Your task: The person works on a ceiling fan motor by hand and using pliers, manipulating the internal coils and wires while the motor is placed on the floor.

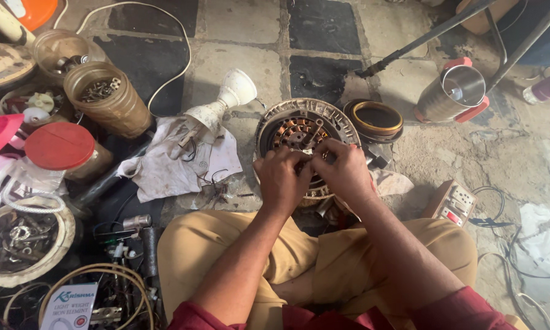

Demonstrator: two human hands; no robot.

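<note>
At your far left a shallow bowl of metal scraps point(18, 241) sits on the floor, with a red-lidded jar point(64, 150) just above it and an open plastic jar of screws point(107, 98) beyond that. Moving right, a dirty white cloth point(177, 162) lies spread on the tiles, and a white lamp holder point(226, 101) rests on its upper edge. Next comes your left hand point(281, 180), fingers curled narrow and pinching something small over the motor; what it pinches is too small to tell. The round fan motor point(299, 131), its copper windings showing inside a ribbed metal rim, lies on the floor right in front of your crossed legs, partly under both hands. Your right hand point(345, 168) touches the left one, fingertips closed tight on the same spot above the windings. Just beyond the motor's right edge sits a dark ring with a brass-coloured rim point(372, 119). Further right, a steel cylinder with red ends point(452, 91) lies tilted, and a small switch box point(455, 201) rests near your right knee.
</note>
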